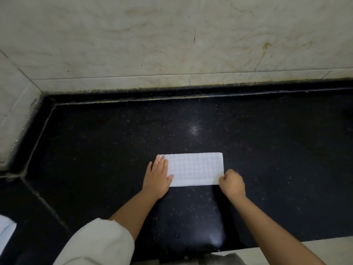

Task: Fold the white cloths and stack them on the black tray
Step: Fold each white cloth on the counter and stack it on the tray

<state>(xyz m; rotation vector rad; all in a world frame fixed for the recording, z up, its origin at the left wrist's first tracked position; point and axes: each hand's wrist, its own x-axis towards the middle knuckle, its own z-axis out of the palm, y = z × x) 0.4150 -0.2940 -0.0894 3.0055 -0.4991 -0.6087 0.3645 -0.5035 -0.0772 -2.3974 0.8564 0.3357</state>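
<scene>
Cloth-folding on a dark counter, seen from my head camera: one white cloth [194,169], waffle-gridded and lying as a long rectangle, rests flat on the black speckled countertop [267,150], roughly centred in front of me.

My left hand [157,177] lies palm-down with fingers extended, flat on the cloth's left end, pressing rather than gripping; the thumb reaches onto the fabric near the lower edge. My right hand [232,183] is curled closed at the cloth's near right corner, fingers pinching the corner against the counter. A pale sleeve [99,243] is pushed up on my left forearm; the right forearm is bare.

Behind the counter, a cream marbled wall [172,39] runs across the frame and wraps round on the left, meeting the counter along a grimy seam. At the lower left edge, something white [5,230] shows only in part; I cannot tell whether it is another cloth. A pale floor strip [315,245] shows at lower right, beyond the counter's front edge.
</scene>
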